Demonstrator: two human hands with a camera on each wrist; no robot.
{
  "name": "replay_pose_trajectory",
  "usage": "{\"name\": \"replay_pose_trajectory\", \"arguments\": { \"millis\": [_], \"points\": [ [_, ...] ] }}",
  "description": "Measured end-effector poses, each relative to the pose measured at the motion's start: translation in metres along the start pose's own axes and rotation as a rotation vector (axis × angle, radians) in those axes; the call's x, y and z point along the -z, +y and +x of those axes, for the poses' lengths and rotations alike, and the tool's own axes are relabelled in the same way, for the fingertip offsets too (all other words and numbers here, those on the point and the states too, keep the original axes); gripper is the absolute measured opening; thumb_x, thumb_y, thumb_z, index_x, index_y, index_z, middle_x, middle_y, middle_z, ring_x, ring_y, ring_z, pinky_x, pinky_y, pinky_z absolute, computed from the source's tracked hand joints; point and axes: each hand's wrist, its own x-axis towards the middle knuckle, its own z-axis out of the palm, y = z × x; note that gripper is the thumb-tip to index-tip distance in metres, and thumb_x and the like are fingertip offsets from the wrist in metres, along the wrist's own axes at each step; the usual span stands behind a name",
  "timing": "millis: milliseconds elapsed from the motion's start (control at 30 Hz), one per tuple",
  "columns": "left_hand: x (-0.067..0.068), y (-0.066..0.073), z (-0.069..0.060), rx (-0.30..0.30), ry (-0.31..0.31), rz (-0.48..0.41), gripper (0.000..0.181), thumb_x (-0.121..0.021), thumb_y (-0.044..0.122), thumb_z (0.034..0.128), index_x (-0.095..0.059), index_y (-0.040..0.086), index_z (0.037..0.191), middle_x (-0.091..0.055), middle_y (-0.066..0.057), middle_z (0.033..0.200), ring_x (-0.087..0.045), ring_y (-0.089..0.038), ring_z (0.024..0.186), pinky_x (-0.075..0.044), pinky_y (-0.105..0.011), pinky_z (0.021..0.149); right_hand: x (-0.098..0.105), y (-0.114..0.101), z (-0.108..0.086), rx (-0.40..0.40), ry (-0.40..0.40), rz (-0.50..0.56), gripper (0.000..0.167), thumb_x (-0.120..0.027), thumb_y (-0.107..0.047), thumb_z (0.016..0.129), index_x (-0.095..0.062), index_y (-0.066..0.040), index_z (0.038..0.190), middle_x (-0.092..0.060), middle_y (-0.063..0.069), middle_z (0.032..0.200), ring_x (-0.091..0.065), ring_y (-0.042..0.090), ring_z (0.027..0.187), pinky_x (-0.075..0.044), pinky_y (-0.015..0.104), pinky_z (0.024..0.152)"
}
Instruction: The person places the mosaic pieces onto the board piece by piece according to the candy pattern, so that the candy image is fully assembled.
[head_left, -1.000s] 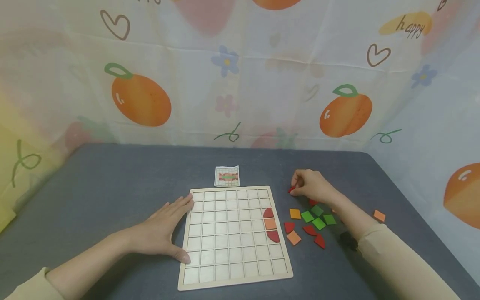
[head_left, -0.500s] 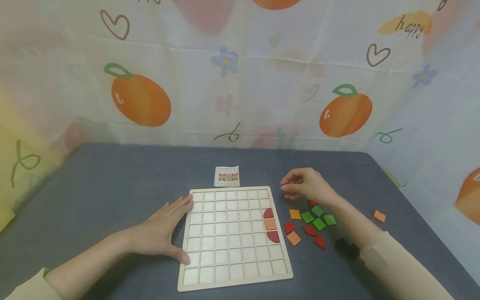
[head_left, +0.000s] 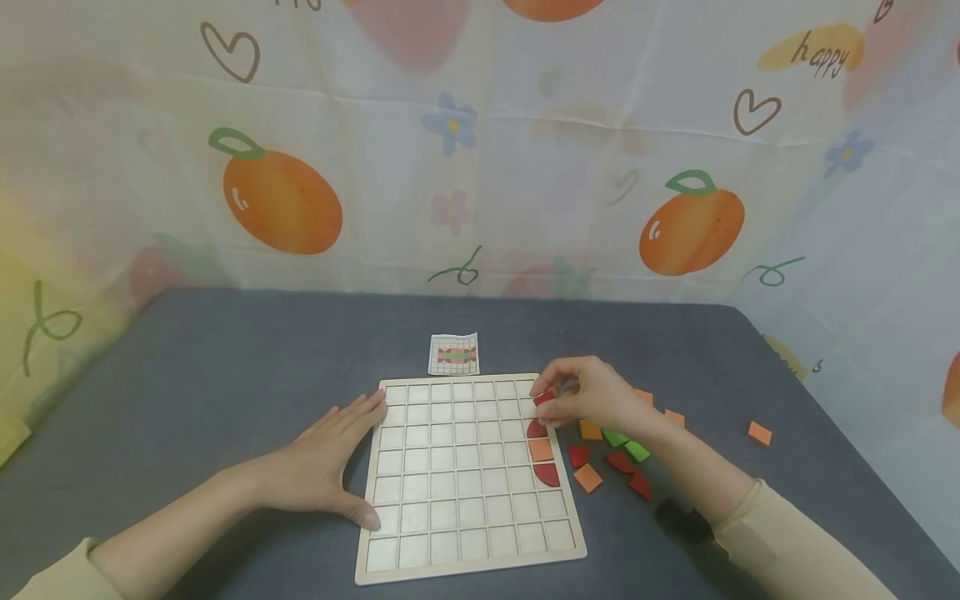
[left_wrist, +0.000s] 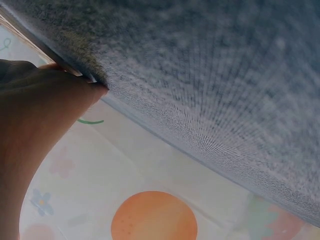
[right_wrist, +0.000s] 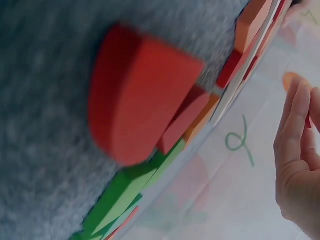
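Observation:
A pale wooden grid board (head_left: 457,479) lies on the dark table. My left hand (head_left: 318,462) rests along its left edge, thumb and fingers spread; the left wrist view shows that hand (left_wrist: 45,105) at the edge too. Over the upper right cells, my right hand (head_left: 581,392) pinches a red quarter-circle tile (head_left: 544,397). Just below it, the right-hand column holds a red tile (head_left: 537,428), an orange square tile (head_left: 540,450) and another red tile (head_left: 547,475). In the right wrist view only a sliver of the pinched tile shows between the fingers.
Loose tiles lie right of the board: red ones (head_left: 620,462), green squares (head_left: 637,451), orange squares (head_left: 588,477), some partly hidden under my right forearm. One orange square (head_left: 760,432) sits farther right. A printed pattern card (head_left: 455,353) lies behind the board.
My right hand has carried the red tile leftward from the table beside the board to over its upper right cells. My left hand has stayed in place.

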Motion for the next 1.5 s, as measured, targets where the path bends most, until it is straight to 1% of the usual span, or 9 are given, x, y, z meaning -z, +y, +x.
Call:
{"name": "replay_pose_trajectory", "arguments": {
  "millis": [200, 300, 433, 600, 733, 900, 1100, 1300, 1500],
  "points": [
    [-0.001, 0.000, -0.001, -0.006, 0.008, -0.002, 0.135, -0.081, 0.070, 0.0580, -0.023, -0.004, 0.154, -0.016, -0.019, 0.166, -0.016, -0.048, 0.152, -0.016, -0.070, 0.118, -0.008, -0.001, -0.003, 0.022, -0.033, 0.005, 0.026, -0.077, -0.007, 0.083, -0.066, -0.003, 0.107, -0.067, 0.009, 0.097, -0.075, 0.029, 0.081, -0.063, 0.040, 0.076],
    [-0.002, -0.001, -0.001, -0.008, 0.009, -0.001, 0.135, -0.081, 0.070, 0.0580, -0.023, -0.004, 0.154, -0.016, -0.019, 0.166, -0.016, -0.048, 0.152, -0.016, -0.070, 0.117, -0.010, -0.002, -0.004, 0.041, -0.055, 0.010, 0.023, -0.073, -0.005, 0.086, -0.067, -0.004, 0.108, -0.069, 0.011, 0.100, -0.075, 0.026, 0.082, -0.063, 0.039, 0.077],
    [-0.003, -0.002, 0.000, -0.006, 0.009, 0.008, 0.135, -0.080, 0.071, 0.0578, -0.023, -0.004, 0.154, -0.016, -0.018, 0.166, -0.016, -0.047, 0.152, -0.017, -0.071, 0.117, -0.014, -0.002, -0.005, 0.059, -0.079, -0.043, 0.018, -0.070, -0.007, 0.089, -0.070, -0.009, 0.107, -0.073, 0.009, 0.101, -0.073, 0.020, 0.087, -0.062, 0.036, 0.080],
    [-0.004, -0.003, 0.001, -0.006, 0.014, 0.017, 0.135, -0.080, 0.072, 0.0575, -0.024, -0.003, 0.154, -0.016, -0.018, 0.166, -0.016, -0.047, 0.152, -0.017, -0.071, 0.117, -0.021, -0.001, -0.007, 0.057, -0.125, -0.127, 0.012, -0.073, -0.012, 0.086, -0.073, -0.014, 0.098, -0.076, 0.005, 0.089, -0.070, 0.019, 0.082, -0.057, 0.036, 0.074],
    [-0.004, -0.004, 0.001, -0.007, 0.018, 0.016, 0.135, -0.080, 0.073, 0.0573, -0.023, -0.003, 0.155, -0.016, -0.017, 0.167, -0.016, -0.046, 0.152, -0.017, -0.070, 0.118, -0.027, -0.001, -0.007, 0.057, -0.173, -0.159, 0.010, -0.076, -0.013, 0.084, -0.075, -0.017, 0.093, -0.076, 0.003, 0.083, -0.071, 0.019, 0.074, -0.056, 0.034, 0.067],
    [-0.004, -0.004, 0.000, -0.007, 0.016, 0.008, 0.135, -0.080, 0.072, 0.0576, -0.023, -0.002, 0.155, -0.015, -0.016, 0.167, -0.016, -0.046, 0.152, -0.017, -0.071, 0.117, -0.032, 0.000, -0.008, 0.029, -0.195, -0.191, 0.012, -0.079, -0.013, 0.081, -0.077, -0.022, 0.087, -0.076, -0.001, 0.076, -0.069, 0.016, 0.068, -0.055, 0.033, 0.063],
    [-0.004, -0.004, 0.001, 0.001, 0.011, 0.012, 0.136, -0.079, 0.074, 0.0571, -0.023, -0.001, 0.155, -0.015, -0.016, 0.167, -0.015, -0.046, 0.153, -0.016, -0.070, 0.118, -0.033, 0.000, -0.008, 0.035, -0.210, -0.227, 0.010, -0.081, -0.013, 0.078, -0.078, -0.019, 0.086, -0.075, 0.000, 0.073, -0.068, 0.011, 0.065, -0.057, 0.030, 0.061],
    [-0.003, -0.004, 0.001, -0.008, 0.011, 0.010, 0.135, -0.080, 0.072, 0.0578, -0.023, -0.002, 0.155, -0.015, -0.017, 0.167, -0.016, -0.047, 0.152, -0.017, -0.071, 0.117, -0.034, 0.001, -0.009, 0.029, -0.222, -0.236, 0.007, -0.082, -0.015, 0.078, -0.077, -0.019, 0.081, -0.073, 0.002, 0.067, -0.067, 0.014, 0.058, -0.057, 0.031, 0.058],
    [-0.002, -0.003, 0.000, -0.010, 0.007, 0.002, 0.135, -0.080, 0.071, 0.0581, -0.022, -0.002, 0.155, -0.014, -0.017, 0.167, -0.015, -0.047, 0.152, -0.016, -0.071, 0.117, -0.036, 0.001, -0.010, 0.017, -0.226, -0.228, 0.008, -0.081, -0.012, 0.079, -0.075, -0.017, 0.080, -0.074, 0.003, 0.066, -0.070, 0.016, 0.057, -0.060, 0.032, 0.060]
  ]
}}
